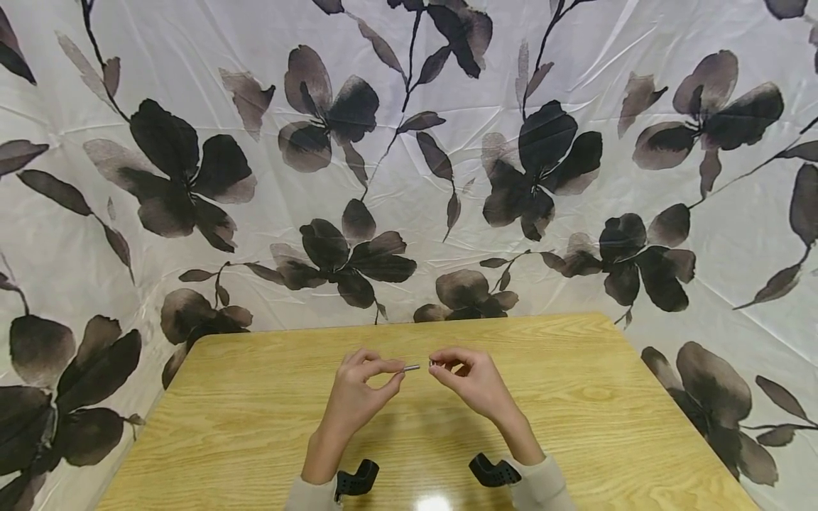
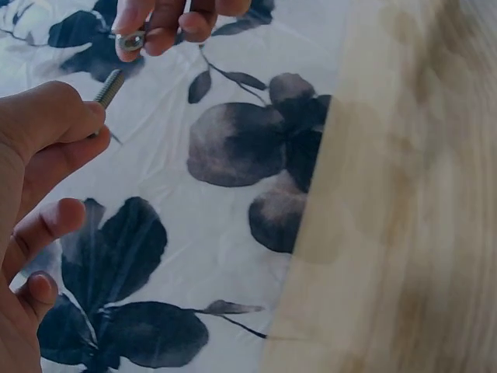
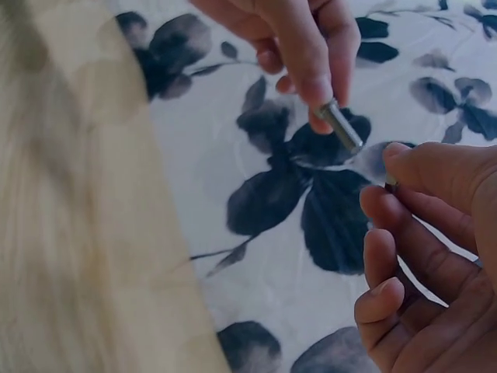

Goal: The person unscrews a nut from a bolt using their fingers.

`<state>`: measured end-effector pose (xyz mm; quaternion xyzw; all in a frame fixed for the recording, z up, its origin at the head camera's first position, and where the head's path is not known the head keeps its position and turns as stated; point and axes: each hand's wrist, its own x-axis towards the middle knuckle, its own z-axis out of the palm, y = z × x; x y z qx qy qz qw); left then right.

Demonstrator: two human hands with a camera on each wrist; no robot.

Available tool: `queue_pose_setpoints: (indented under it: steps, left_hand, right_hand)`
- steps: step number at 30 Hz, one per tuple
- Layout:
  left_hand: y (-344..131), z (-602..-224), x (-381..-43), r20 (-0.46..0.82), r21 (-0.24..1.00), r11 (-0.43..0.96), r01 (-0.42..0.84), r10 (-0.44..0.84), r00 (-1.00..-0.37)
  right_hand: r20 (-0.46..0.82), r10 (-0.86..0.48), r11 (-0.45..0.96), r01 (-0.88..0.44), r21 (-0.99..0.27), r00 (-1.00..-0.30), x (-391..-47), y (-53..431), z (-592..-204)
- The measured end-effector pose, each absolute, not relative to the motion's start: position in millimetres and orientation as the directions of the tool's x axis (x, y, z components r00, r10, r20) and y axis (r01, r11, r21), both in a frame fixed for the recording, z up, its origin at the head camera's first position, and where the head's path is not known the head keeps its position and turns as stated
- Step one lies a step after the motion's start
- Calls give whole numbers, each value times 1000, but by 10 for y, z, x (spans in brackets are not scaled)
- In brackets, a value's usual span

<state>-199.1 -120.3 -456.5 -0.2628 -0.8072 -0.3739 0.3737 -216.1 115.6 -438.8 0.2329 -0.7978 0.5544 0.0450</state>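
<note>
My left hand pinches a threaded metal bolt between thumb and index finger. In the right wrist view the shaft of the bolt sticks out past the fingertips and its head is hidden by them. Across a small gap, my right hand pinches a small metal nut by its edges, with its hole turned toward the bolt's free end. Both hands are raised over the table, facing each other. From the right wrist, only a sliver of the nut shows between thumb and fingertip.
Under the hands lies a light wood-grain table with rounded far corners. A white cloth with dark flowers hangs behind it and along its sides. Black wrist mounts sit at both sleeve cuffs.
</note>
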Motion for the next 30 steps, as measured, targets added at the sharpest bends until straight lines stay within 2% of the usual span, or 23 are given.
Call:
queue_pose_setpoints:
  steps: [8, 23, 30]
  left_hand:
    - [-1273, -4717, -2016, 764, 425, 589, 687, 174, -621]
    - [-1364, -5044, -2014, 595, 534, 635, 558, 187, -782]
    - [-1372, -5149, -2011, 526, 588, 624, 514, 188, -829]
  right_hand:
    - [306, -360, 302, -421, -855, -881, -2199, 1173, -4592]
    - [248, -408, 359, -404, -842, -879, -2275, 1135, -4941]
    - [226, -462, 352, -411, -841, -857, -2319, 1074, -5088]
